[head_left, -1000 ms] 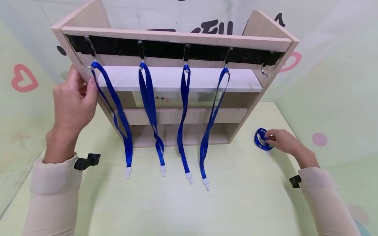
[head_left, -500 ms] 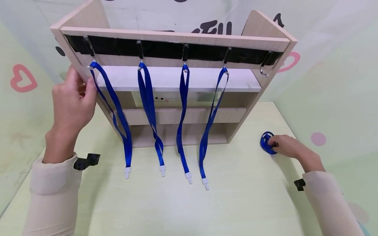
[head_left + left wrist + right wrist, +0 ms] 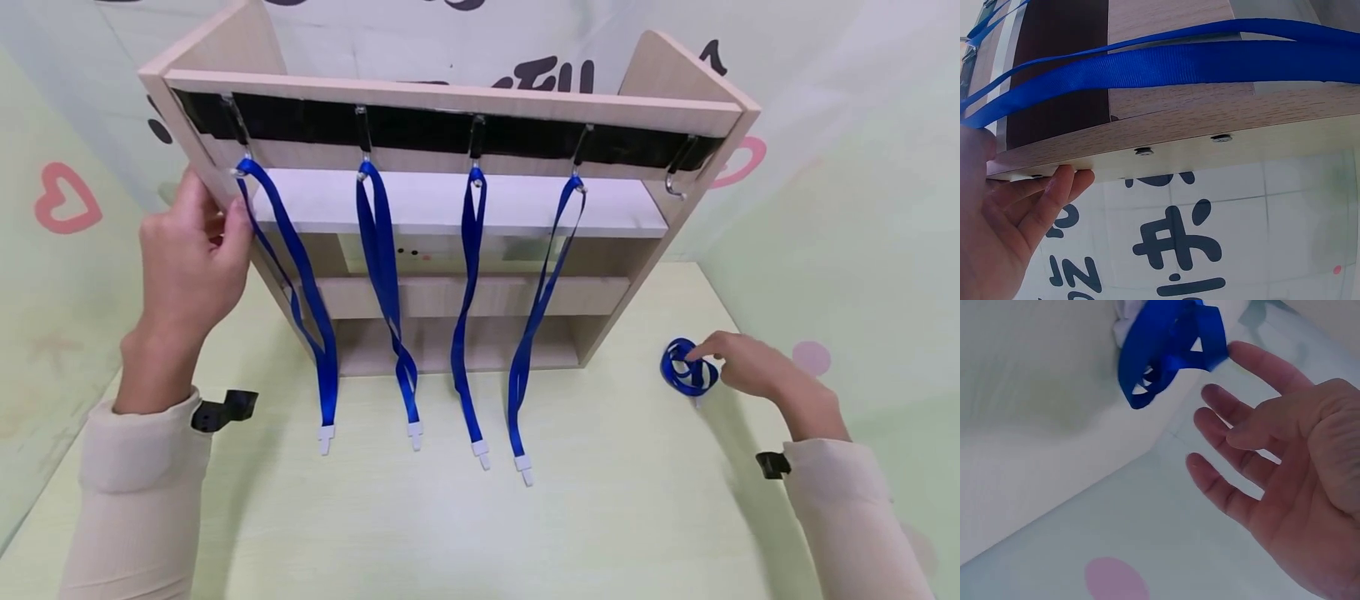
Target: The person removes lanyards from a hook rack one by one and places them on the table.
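Note:
My left hand (image 3: 193,258) grips the left side panel of a wooden shelf (image 3: 457,296); in the left wrist view its fingers (image 3: 1047,203) lie along the panel's outer face. Blue lanyards with white clips hang from several metal hooks, the leftmost lanyard (image 3: 303,271) right beside that hand. A coiled blue lanyard (image 3: 678,379) lies on the table at the right. Over its right edge is my right hand (image 3: 753,367), index fingertip right at the coil. In the right wrist view the fingers are spread and the lanyard's loops (image 3: 1160,350) stand off the index tip.
The rightmost hook (image 3: 675,185) on the shelf's black strip holds no lanyard. Clips of the hanging lanyards reach down in front of the shelf. A pale table (image 3: 450,533) lies below, with printed wall sheeting (image 3: 847,208) behind and at both sides.
The coiled lanyard has shifted a little to the right and spread wider. My right hand moved right with it and its fingers opened away from the coil. The left hand keeps its grip.

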A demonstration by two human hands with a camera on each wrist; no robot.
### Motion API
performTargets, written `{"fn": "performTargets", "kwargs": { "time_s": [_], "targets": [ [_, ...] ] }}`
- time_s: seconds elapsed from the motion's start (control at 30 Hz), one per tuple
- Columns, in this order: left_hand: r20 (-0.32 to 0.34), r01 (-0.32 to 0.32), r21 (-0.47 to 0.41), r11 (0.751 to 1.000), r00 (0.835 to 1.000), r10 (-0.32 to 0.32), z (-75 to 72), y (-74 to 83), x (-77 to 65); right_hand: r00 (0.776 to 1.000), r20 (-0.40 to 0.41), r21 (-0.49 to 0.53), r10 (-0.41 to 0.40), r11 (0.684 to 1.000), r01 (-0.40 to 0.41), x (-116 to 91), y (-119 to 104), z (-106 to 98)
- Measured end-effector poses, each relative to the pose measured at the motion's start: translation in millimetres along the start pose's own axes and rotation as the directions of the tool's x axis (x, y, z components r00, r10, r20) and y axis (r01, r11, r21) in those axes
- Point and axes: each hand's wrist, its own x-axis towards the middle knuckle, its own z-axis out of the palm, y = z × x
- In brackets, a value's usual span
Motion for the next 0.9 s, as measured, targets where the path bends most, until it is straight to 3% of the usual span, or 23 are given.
{"fn": "performTargets", "kwargs": {
  "time_s": [0.1,0.17,0.3,0.4,0.5,0.6,0.7,0.77,0.9],
  "targets": [
    [0.0,0.003,0.003,1.0,1.0,-0.003,-0.5,0.1,0.2,0.993,-0.118,-0.04,-0.025,0.999,0.021,-3,-6,-8],
    [-0.002,0.001,0.005,1.0,1.0,-0.001,-0.8,0.2,0.5,0.97,-0.235,-0.072,-0.062,0.996,0.046,-5,-12,-13],
    [0.0,-0.008,0.0,1.0,1.0,0.008,-0.7,0.3,1.2,0.896,-0.434,-0.095,-0.098,0.994,0.062,-9,-28,-24],
    [0.004,-0.011,-0.002,1.0,1.0,0.011,-0.3,0.4,1.3,0.836,-0.538,-0.069,-0.107,0.994,0.083,-12,-45,-32],
    [0.005,-0.011,0.0,1.0,1.0,0.011,0.1,0.7,0.9,0.748,-0.643,-0.05,-0.164,0.984,0.173,-11,-64,-39],
    [0.003,-0.011,0.001,1.0,1.0,0.011,0.5,1.1,0.2,0.65,-0.718,-0.066,-0.249,0.954,0.291,-8,-82,-45],
    [0.0,-0.011,-0.001,1.0,1.0,0.011,0.6,1.3,-0.4,0.584,-0.753,-0.093,-0.303,0.928,0.361,-4,-100,-51],
    [-0.003,-0.01,-0.002,1.0,1.0,0.01,0.5,1.3,-0.9,0.56,-0.764,-0.101,-0.32,0.917,0.385,0,-112,-54],
    [-0.015,-0.014,-0.005,1.0,1.0,0.014,1.0,0.2,-1.0,0.54,-0.775,-0.107,-0.329,0.91,0.402,5,-133,-61]
  ]
}}
